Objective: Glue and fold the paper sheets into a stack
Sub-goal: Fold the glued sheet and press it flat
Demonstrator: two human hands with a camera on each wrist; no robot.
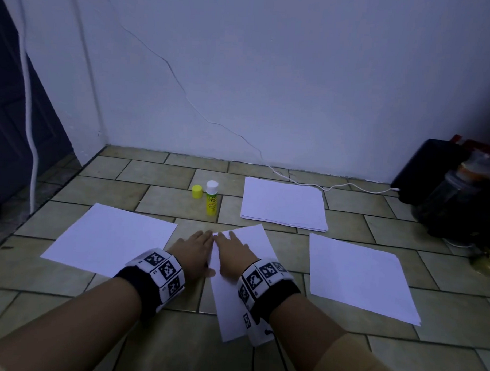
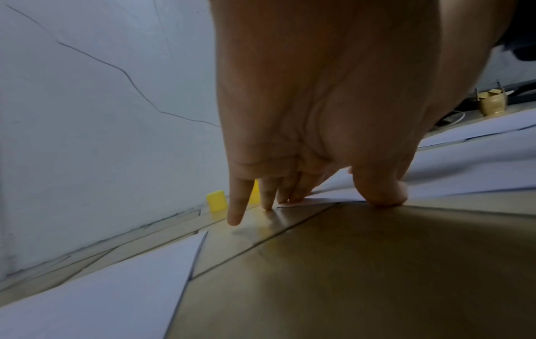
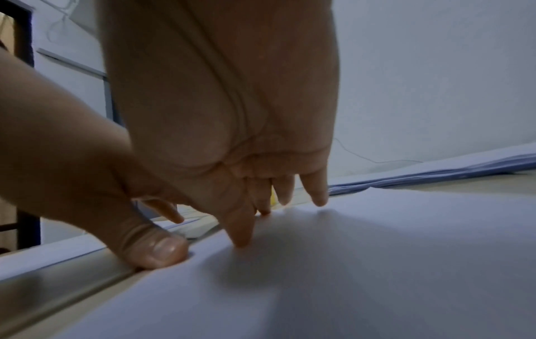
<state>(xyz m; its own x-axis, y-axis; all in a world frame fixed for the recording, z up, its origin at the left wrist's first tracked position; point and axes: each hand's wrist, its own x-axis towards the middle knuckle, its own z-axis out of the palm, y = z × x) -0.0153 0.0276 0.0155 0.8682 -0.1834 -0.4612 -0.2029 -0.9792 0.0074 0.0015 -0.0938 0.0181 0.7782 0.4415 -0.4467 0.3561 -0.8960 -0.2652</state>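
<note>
Folded sheet [image 1: 243, 279] lies on the floor [image 1: 165, 202] between both hands. Right hand [image 1: 231, 253] and left hand [image 1: 193, 250] press flat, fingers extended, grasping nothing. Recommend firm strokes along the crease, edges kept aligned.

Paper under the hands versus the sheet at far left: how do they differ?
The folded paper is a narrow strip lying nearly lengthwise away from the person; the left sheet is full width and unfolded. The right hand presses flat on the folded paper and the left hand touches its left edge; nothing touches the left sheet. Both are white and lie flat on the tiled floor.
</note>
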